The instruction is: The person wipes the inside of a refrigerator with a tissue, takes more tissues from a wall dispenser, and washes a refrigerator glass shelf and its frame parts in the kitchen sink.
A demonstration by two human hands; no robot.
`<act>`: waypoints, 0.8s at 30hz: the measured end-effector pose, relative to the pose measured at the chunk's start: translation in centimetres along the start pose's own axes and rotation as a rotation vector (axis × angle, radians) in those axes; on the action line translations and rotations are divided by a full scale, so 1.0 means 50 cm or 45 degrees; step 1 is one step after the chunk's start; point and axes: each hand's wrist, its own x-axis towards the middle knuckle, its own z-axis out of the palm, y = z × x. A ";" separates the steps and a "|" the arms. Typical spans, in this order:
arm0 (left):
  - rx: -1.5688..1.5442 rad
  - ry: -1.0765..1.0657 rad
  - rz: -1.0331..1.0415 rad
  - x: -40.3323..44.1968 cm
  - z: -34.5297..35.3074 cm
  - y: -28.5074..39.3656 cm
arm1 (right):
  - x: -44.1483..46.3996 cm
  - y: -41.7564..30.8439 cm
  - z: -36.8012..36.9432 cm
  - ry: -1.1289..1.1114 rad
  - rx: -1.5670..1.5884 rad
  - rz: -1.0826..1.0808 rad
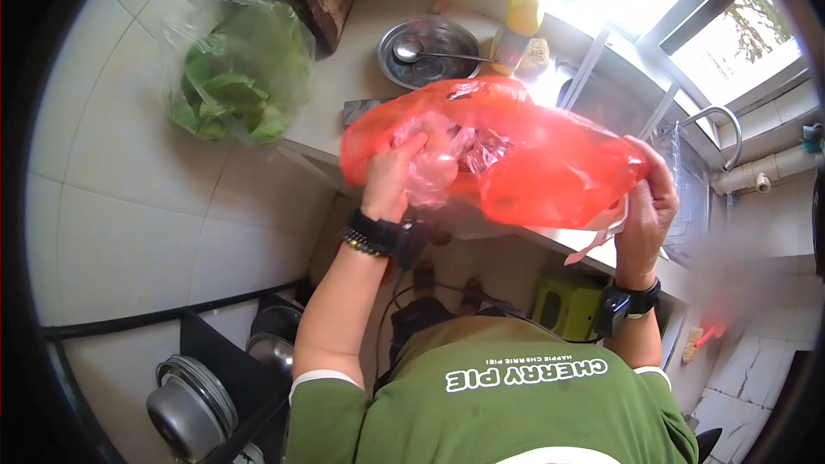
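Note:
A red, see-through plastic bag (559,172) is stretched between my two hands above the counter's front edge. My left hand (394,174) is closed at the bag's left part, its fingers partly covered by crinkled plastic. Close to those fingers, a pinkish bundle in clear plastic (434,167) shows at the bag's opening; what it contains I cannot make out. At the right end, my right hand (649,206) grips the bag's edge, thumb towards me. A pinkish strip of the bag dangles beside that hand.
On the counter behind the bag are a metal plate (395,37) with a spoon (409,51) and a yellow bottle (522,13). Leafy greens in a clear bag (245,77) hang at left. A sink with a curved tap (737,133) is at right. Metal pots (185,417) sit on a rack lower left.

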 end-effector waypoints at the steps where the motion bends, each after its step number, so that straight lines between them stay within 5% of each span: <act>1: 0.002 -0.024 -0.007 0.010 0.018 -0.001 | -0.004 0.006 -0.002 -0.022 -0.009 -0.010; 11: -0.654 -0.754 -0.540 -0.020 0.183 -0.074 | -0.023 -0.001 0.008 -0.231 -0.092 0.032; 12: -0.378 -0.743 -0.183 -0.018 0.174 -0.088 | -0.028 0.000 0.008 -0.275 -0.114 0.006; 14: 0.366 -0.574 -0.056 -0.019 0.137 -0.069 | -0.038 0.005 0.004 -0.371 -0.134 0.009; 19: 0.898 -0.364 -0.013 -0.108 0.016 0.019 | -0.025 0.008 0.047 -0.403 -0.016 -0.104; 22: 0.784 0.063 0.442 -0.165 -0.015 0.050 | -0.009 0.033 0.128 -0.425 0.088 -0.294; 24: 0.866 0.004 0.626 -0.205 -0.037 0.048 | -0.005 0.038 0.179 -0.595 0.093 -0.206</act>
